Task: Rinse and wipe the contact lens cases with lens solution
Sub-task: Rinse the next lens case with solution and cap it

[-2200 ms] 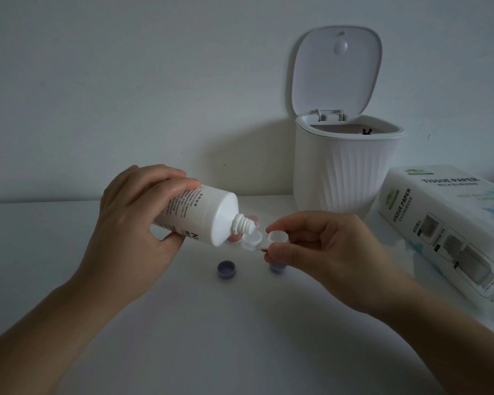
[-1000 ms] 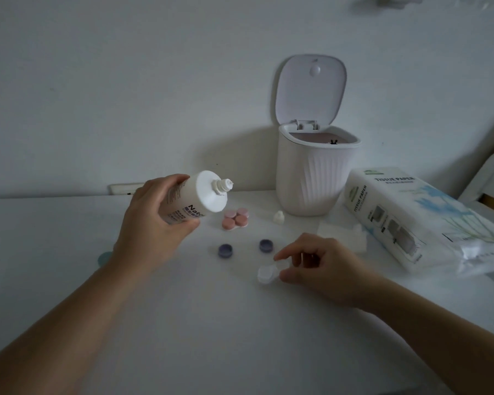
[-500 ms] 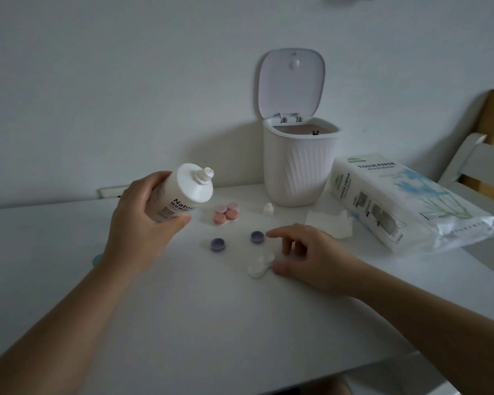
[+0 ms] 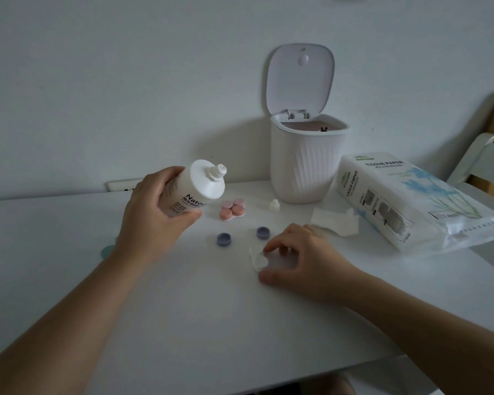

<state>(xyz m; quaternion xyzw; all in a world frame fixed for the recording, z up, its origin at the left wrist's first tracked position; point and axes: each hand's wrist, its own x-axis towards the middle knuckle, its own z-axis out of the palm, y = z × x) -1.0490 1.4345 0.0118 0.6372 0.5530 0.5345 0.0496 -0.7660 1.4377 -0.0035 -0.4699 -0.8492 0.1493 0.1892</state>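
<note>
White table [image 4: 69, 252] meets pale wall [image 4: 126, 81].

"Natou" partly readable on the solution bottle [image 4: 193, 190], "TISSUE PAPER" twice on the tissue pack [image 4: 405, 201]

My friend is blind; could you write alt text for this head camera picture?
A person's left hand holds an uncapped solution bottle above a white table, while the right hand touches a white lens case lying there.
</note>
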